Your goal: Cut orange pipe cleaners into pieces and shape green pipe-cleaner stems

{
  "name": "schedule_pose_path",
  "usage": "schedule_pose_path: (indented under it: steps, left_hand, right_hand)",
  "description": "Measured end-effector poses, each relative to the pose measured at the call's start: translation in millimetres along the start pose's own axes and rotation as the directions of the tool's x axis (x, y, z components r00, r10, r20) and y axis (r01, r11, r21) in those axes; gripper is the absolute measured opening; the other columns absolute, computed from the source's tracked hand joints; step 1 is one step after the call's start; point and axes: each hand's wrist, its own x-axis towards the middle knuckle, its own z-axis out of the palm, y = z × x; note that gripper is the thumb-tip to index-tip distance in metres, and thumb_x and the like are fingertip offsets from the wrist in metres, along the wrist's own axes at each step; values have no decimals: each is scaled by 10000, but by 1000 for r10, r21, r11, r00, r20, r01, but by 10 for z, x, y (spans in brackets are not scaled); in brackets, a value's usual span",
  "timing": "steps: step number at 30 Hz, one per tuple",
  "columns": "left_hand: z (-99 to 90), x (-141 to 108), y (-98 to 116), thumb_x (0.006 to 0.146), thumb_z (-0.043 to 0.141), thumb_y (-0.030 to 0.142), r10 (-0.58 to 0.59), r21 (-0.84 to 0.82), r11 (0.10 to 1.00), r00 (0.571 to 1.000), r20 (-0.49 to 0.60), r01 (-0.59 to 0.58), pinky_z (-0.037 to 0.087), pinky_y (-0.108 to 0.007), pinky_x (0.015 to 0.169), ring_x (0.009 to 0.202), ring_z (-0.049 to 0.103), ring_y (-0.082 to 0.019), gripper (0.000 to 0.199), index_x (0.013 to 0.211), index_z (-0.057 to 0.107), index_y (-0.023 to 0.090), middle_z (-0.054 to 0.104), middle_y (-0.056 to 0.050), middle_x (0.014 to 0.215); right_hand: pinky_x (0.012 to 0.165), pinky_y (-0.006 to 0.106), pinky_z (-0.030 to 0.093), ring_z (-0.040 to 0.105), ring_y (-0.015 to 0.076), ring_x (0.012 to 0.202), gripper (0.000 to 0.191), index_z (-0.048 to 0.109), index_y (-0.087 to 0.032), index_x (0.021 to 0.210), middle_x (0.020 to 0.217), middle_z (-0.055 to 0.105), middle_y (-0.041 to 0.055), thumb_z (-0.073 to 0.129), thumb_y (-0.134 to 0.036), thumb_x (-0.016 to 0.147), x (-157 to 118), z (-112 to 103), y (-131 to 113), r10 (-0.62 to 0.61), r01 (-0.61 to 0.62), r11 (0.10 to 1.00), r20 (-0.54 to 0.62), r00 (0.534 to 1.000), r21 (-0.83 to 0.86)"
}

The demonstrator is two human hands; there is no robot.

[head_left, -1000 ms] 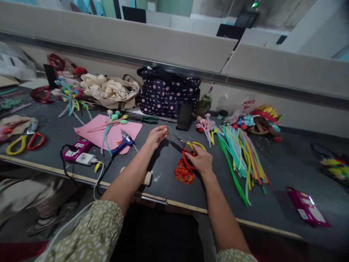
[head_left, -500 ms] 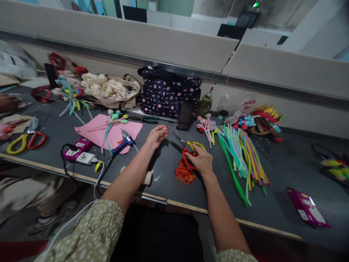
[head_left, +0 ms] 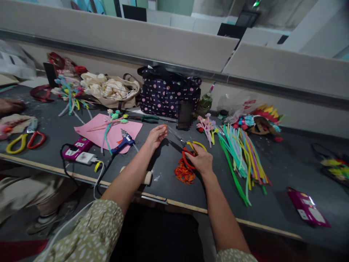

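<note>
My left hand is closed in a pinch, with a tiny bit of orange-red showing at its fingertips, too small to name for sure. My right hand is wrapped round the red and yellow handles of a pair of scissors. The blades point up and left, and their tips reach the left fingertips. Just below the handles lies a small heap of orange-red snipped pieces on the dark table. To the right of my right hand, a bundle of coloured pipe cleaners is spread out.
At left are a hot glue gun on a pink sheet, a purple power strip with cables, and other scissors. A co-worker's hand rests at the far left. Behind stands a dotted bag; a purple box lies at right.
Both my hands and the scissors hold almost the same place. At the far left, the co-worker's hand has shifted slightly.
</note>
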Motion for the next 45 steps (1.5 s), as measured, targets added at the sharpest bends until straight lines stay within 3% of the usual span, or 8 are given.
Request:
schedule_pose_path:
  steps: [18, 28, 45]
  left_hand:
    - [14, 5, -11, 634, 800, 110, 101, 61, 993, 994, 34, -103, 519, -187, 575, 581, 636, -83, 223, 832, 697, 102, 698, -31, 713]
    - [6, -3, -4, 646, 803, 117, 63, 30, 998, 998, 3, -63, 523, -190, 594, 594, 642, -89, 206, 816, 685, 118, 676, -18, 673]
    - [36, -17, -6, 643, 762, 54, 32, 69, 997, 998, 53, -36, 517, -196, 574, 578, 636, -99, 200, 826, 693, 95, 677, -39, 651]
  right_hand:
    - [768, 336, 515, 680, 253, 904, 499, 651, -178, 1176, 1070, 718, 118, 602, -534, 830, 8, -35, -15, 1, -1, 1000, 3, 1000, -21]
    - [807, 370, 536, 689, 259, 916, 475, 667, -191, 1164, 1075, 723, 110, 609, -516, 822, 11, -16, -34, 16, -16, 999, -11, 1000, 39]
    - [843, 363, 532, 688, 255, 935, 482, 659, -187, 1175, 1095, 717, 111, 632, -510, 817, 2, -1, 2, -7, 7, 999, -3, 1000, 33]
